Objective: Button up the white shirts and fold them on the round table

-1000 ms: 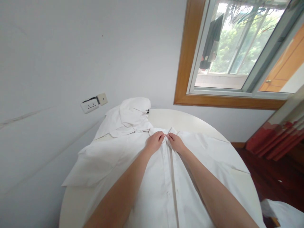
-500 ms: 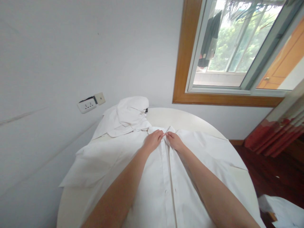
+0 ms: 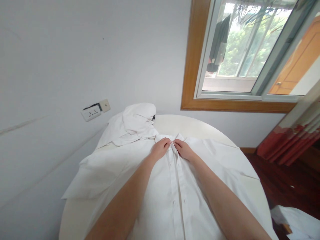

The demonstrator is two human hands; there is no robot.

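A white button-up shirt [image 3: 160, 190] lies spread on a round cream table [image 3: 190, 124], its sleeves reaching out to both sides. Its front placket runs toward me, with small buttons and buttonholes along the two edges. My left hand [image 3: 161, 148] pinches the left front edge close to the collar. Opposite it, my right hand [image 3: 183, 148] pinches the other edge, fingertips almost meeting those of the left. Whatever small button sits between the fingertips is too small to make out.
Bunched white cloth [image 3: 136, 120] lies at the table's back left. Behind are a wall socket [image 3: 91, 112] and a wood-framed window [image 3: 237, 106]. A red and cream curtain [image 3: 280, 143] hangs at right. White fabric [image 3: 300, 221] lies low at the right.
Both hands stay at the collar end of the shirt, with only slight finger movement. The view has shifted a little.
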